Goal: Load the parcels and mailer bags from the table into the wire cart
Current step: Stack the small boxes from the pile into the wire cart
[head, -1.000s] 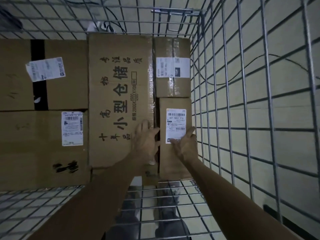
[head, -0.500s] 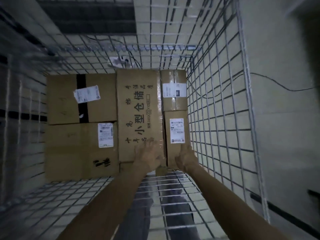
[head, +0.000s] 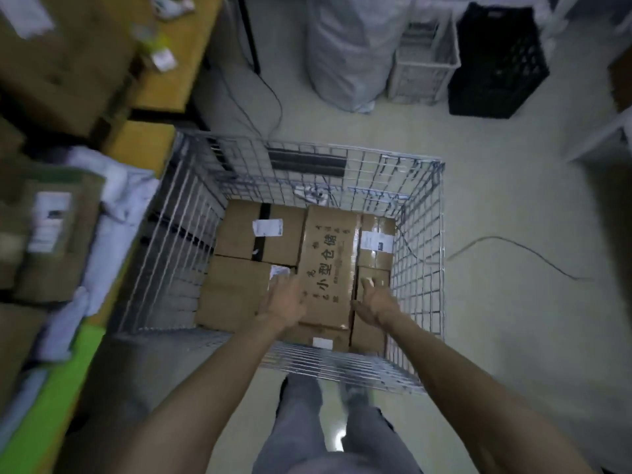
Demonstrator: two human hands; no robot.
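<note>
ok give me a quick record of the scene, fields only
cart: wire cart on the floor, in front of the person
in cart: long printed box, black-taped box, plain box, lying flat
left hand: fingers straight, holds nothing, over the printed box's left edge
right hand: fingers spread, holds nothing, over a small box by the cart's right wall
table: left of cart, holds brown boxes and white mailer bags
behind cart: white sack, white crate, black crate
</note>
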